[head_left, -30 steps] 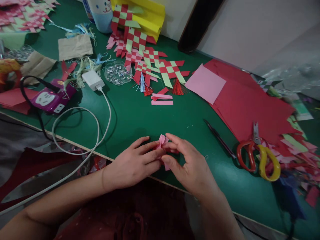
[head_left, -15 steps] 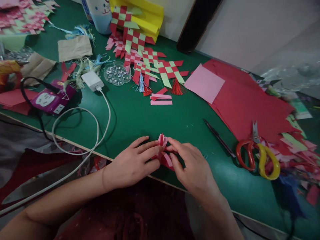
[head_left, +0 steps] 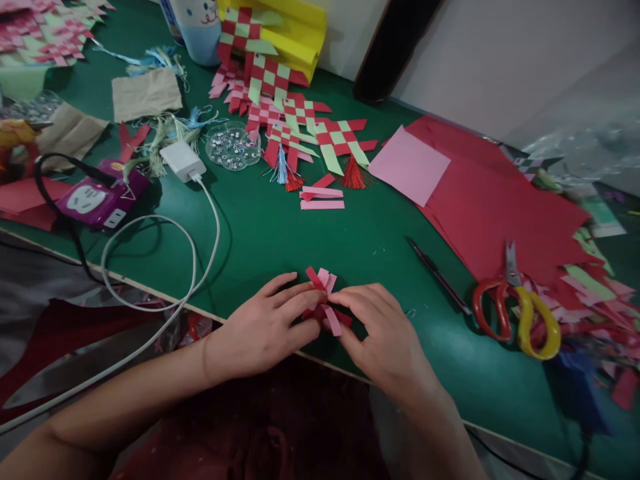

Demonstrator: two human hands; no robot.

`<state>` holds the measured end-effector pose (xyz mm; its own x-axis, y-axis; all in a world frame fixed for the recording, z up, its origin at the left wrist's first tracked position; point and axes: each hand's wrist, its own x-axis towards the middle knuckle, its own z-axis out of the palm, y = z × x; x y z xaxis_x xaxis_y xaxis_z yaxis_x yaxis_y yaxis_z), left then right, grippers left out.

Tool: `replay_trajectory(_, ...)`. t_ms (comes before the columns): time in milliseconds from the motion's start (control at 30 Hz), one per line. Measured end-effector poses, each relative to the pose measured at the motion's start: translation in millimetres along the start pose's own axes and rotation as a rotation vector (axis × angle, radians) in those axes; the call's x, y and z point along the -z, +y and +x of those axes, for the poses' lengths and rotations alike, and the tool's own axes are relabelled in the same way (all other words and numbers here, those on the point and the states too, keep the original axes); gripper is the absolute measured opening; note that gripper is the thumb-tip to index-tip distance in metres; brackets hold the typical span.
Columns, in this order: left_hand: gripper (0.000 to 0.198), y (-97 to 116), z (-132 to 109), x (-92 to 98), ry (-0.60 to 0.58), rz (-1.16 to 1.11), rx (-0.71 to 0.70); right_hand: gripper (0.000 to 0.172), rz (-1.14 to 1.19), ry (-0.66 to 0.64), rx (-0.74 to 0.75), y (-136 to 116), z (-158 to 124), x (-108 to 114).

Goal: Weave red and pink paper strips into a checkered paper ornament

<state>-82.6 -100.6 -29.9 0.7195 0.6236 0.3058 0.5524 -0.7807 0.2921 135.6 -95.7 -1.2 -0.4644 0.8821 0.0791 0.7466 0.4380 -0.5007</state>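
Paper strips (pink, red) between left fingers and right fingers

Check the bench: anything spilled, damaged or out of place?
No clear spill or damage. Oddest: the white cable loops across the green table and runs past its near edge, a possible snag. Paper scraps lie heaped untidily at right. Paper strips between left hand and right hand splay unevenly, probably just from handling.

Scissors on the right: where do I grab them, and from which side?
Best take the scissors by the red handle loop and yellow handle loop, with the right hand coming from the near side: the loops lie toward the person, while the blades point away over the red paper.
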Motion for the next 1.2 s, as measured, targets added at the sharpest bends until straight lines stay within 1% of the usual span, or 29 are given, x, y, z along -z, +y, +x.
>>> replay_trajectory(33, 0.019, 0.1, 0.0, 0.1, 0.000, -0.002, -0.002, 0.013, 0.010, 0.041, -0.008, -1.0, 1.0, -1.0)
replay_trajectory(100, 0.018, 0.5, 0.1, 0.6, -0.003, -0.010, -0.002, 0.014, 0.016, 0.105, -0.036, -2.6, 3.3, -3.0)
replay_trajectory(200, 0.016, 1.1, 0.6, 1.9, 0.001, -0.021, 0.016, 0.016, -0.025, 0.127, -0.098, -3.9, 6.3, -5.7)
replay_trajectory(300, 0.016, 1.6, 1.4, 2.4, 0.015, -0.025, 0.027, 0.019, -0.045, 0.116, -0.139, -4.2, 8.1, -8.0)
replay_trajectory(467, 0.017, 1.5, 1.8, 0.5, 0.046, -0.027, 0.035, 0.021, -0.031, 0.108, -0.151, -3.6, 9.4, -10.4)
replay_trajectory(700, 0.017, 1.6, 0.8, 0.7, 0.074, -0.045, 0.022, 0.015, -0.026, 0.047, -0.167, -2.2, 11.4, -9.0)
replay_trajectory(833, 0.018, 1.0, 1.1, 1.2, 0.028, -0.047, 0.026, 0.015, -0.012, 0.052, -0.137, -0.6, 11.8, -7.1)
replay_trajectory(967, 0.018, -1.6, -0.8, -0.5, -0.016, -0.047, -0.015, 0.014, 0.005, 0.063, -0.126, 0.9, 12.3, -3.9)
replay_trajectory(1100, 0.019, -3.5, -2.4, -2.8, -0.025, -0.051, -0.031, 0.016, 0.030, 0.044, -0.157, 2.6, 14.7, 0.0)
replay_trajectory(1200, 0.020, -3.3, -2.3, -2.9, -0.024, -0.050, -0.031, 0.014, 0.055, 0.037, -0.212, 3.3, 16.5, 1.8)
